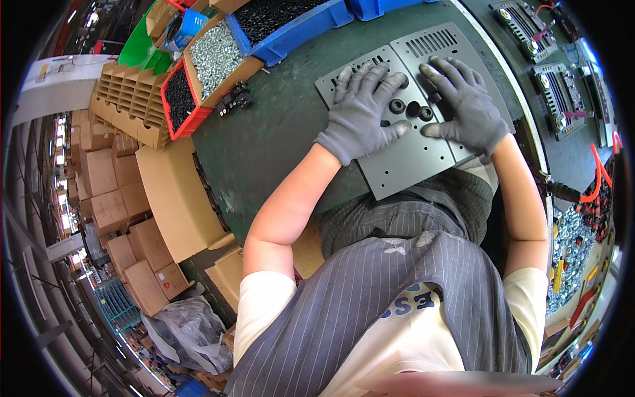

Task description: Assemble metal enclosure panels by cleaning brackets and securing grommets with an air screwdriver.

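Note:
Two grey metal plates lie side by side on the green work surface: the left plate (390, 169) and the right plate (426, 45). Both have round holes, and vent slots run along their far ends. My left hand (360, 116), in a grey glove, rests on the left plate with fingers spread. On the right plate lies my right hand (468, 104), also gloved, its fingers apart. Between them sit several small black rubber bushings, among them a ring-shaped bushing (397, 106) and another bushing (426, 114). What lies under my fingers is hidden.
At the far left stand a blue bin (301, 33) of black screws, a box of silver screws (215, 56) and a red bin (196, 118). A small black part (235, 98) lies nearby. Slotted metal units (554, 96) stand at the right, beside an orange cable (598, 173).

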Demonstrator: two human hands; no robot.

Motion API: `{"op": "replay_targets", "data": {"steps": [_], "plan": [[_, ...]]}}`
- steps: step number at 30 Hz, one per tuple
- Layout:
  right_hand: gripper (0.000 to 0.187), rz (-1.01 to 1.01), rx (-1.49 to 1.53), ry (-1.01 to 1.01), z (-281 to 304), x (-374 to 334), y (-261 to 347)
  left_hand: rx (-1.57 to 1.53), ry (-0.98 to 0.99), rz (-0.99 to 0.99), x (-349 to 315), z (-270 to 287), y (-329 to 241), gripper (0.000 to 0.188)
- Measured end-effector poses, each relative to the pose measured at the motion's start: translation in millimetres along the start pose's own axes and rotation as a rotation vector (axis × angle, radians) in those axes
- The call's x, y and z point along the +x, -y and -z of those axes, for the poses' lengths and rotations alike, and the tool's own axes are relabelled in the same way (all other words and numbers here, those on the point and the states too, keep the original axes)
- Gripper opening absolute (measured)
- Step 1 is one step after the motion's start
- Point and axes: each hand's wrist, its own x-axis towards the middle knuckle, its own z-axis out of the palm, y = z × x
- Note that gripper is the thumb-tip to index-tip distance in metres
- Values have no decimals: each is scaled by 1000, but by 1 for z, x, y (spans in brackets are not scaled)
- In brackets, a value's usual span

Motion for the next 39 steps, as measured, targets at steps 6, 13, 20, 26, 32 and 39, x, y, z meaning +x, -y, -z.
{"op": "replay_targets", "data": {"steps": [6,13,20,26,32,39], "plan": [[94,-85,10,-42,4,-27,-11,-44,-81,24,-5,3,0,61],[57,-121,-11,-78,7,-38,-2,46,-90,-33,-19,7,-11,58],[45,-162,156,-206,-2,-37,-2,19,-111,-25,-8,3,-13,39],[37,-174,246,-212,0,-44,-3,44,-184,31,-8,1,-4,22],[31,-157,303,-218,1,-52,6,90,-120,22,-7,-3,-9,37],[30,-397,796,-462,-5,-54,1,-430,-359,22,-21,14,15,60]]}}
